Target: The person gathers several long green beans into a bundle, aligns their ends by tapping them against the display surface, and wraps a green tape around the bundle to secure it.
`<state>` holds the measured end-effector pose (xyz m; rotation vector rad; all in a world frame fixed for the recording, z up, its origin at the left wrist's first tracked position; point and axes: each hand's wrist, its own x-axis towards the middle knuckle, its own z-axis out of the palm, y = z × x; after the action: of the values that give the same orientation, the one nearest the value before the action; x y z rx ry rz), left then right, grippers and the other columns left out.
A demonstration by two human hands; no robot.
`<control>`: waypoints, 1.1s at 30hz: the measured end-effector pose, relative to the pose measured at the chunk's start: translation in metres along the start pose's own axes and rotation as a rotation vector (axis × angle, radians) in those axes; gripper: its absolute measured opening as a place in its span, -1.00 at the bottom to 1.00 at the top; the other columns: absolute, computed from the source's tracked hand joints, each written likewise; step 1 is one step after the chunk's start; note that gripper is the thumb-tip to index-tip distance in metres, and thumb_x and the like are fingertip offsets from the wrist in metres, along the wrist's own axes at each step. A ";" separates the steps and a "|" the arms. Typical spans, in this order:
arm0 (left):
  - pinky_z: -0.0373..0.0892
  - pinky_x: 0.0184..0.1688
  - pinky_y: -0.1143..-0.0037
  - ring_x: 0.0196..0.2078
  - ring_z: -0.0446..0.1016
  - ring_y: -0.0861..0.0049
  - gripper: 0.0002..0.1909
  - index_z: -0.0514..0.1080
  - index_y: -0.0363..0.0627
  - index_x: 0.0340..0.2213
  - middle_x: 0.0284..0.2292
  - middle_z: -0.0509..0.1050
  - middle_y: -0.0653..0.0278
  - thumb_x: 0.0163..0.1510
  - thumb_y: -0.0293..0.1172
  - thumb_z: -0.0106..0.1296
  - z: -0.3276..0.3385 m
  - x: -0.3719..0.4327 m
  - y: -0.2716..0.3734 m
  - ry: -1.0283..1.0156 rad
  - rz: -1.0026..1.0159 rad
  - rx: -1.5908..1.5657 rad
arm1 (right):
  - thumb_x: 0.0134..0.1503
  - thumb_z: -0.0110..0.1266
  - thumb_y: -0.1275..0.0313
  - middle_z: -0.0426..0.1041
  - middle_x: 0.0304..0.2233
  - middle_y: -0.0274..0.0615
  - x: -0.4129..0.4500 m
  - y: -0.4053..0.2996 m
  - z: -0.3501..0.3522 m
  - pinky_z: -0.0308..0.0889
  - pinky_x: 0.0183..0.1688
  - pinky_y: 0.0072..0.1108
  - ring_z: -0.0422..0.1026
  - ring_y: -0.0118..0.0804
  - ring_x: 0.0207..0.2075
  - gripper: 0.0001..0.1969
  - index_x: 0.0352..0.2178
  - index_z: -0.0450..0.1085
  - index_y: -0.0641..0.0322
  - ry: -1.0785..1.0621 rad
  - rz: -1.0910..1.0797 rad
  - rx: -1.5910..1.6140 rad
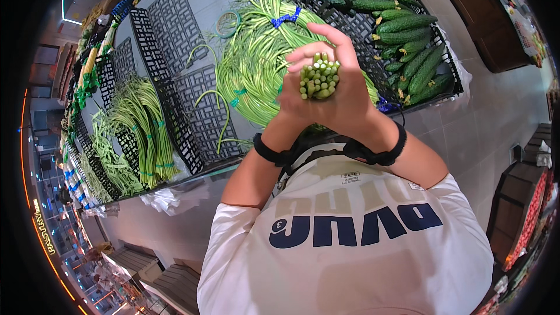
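Both my hands are wrapped around a bundle of garlic scapes (320,79), its cut ends facing the camera. My left hand (297,89) in the picture's sense of side cannot be told apart by overlap alone, but it grips the bundle's left side. My right hand (350,83) closes round the other side, its index finger raised. Beneath them lies a large coiled pile of garlic scapes (253,70), with a blue tie (286,17) and green tape bands on it. A roll of green tape (228,24) rests at the pile's upper left edge.
Black plastic grid dividers (164,92) stand left of the pile. Beyond them lie tied green bundles (151,135) and loose green pods (109,153). Cucumbers (404,30) fill a black crate at the right. A white plastic bag (162,201) hangs from the display's front edge.
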<state>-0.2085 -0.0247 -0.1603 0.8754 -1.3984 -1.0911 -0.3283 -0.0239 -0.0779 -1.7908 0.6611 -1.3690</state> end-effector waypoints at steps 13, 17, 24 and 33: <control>0.48 -0.29 0.47 -0.35 0.61 0.38 -0.66 0.49 -0.15 -0.28 -0.37 0.60 0.22 -0.13 -0.34 0.32 -0.024 -0.023 -0.033 -0.050 0.091 0.072 | -0.18 0.49 0.41 0.56 -0.08 -0.21 -0.021 0.003 0.013 -0.11 0.36 0.04 0.52 -0.06 0.06 -0.16 0.15 0.23 0.17 -0.042 -0.160 -0.357; 0.47 -0.35 0.47 -0.39 0.61 0.35 -0.64 0.48 -0.13 -0.33 -0.41 0.59 0.22 -0.20 -0.35 0.37 -0.030 -0.021 -0.030 -0.097 0.022 -0.030 | -0.26 0.55 0.25 0.26 0.21 0.17 -0.013 -0.024 0.002 0.20 0.22 -0.08 0.29 0.14 0.25 0.02 0.23 0.17 0.20 -0.119 -0.167 -0.236; 0.30 -0.59 0.43 -0.64 0.43 0.31 -0.75 0.41 -0.12 -0.53 -0.66 0.38 0.24 -0.08 -0.47 0.37 -0.036 0.007 0.004 -0.113 0.482 0.151 | -0.04 0.30 0.58 0.47 -0.38 -0.21 -0.006 -0.079 -0.015 0.32 -0.32 -0.46 0.43 -0.20 -0.38 -0.87 -0.38 0.58 0.24 -0.155 -0.023 -0.581; 0.33 -0.57 0.43 -0.62 0.43 0.30 -0.78 0.43 -0.16 -0.51 -0.62 0.44 0.22 -0.03 -0.53 0.35 -0.046 0.010 -0.016 -0.241 0.437 0.061 | -0.19 0.34 0.61 0.45 -0.44 -0.23 -0.029 -0.083 0.010 0.25 -0.32 -0.44 0.39 -0.22 -0.39 -0.82 -0.47 0.52 0.29 -0.035 0.195 -0.724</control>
<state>-0.1653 -0.0451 -0.1743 0.4544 -1.7311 -0.8372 -0.3307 0.0486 -0.0267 -2.2079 1.4011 -1.0242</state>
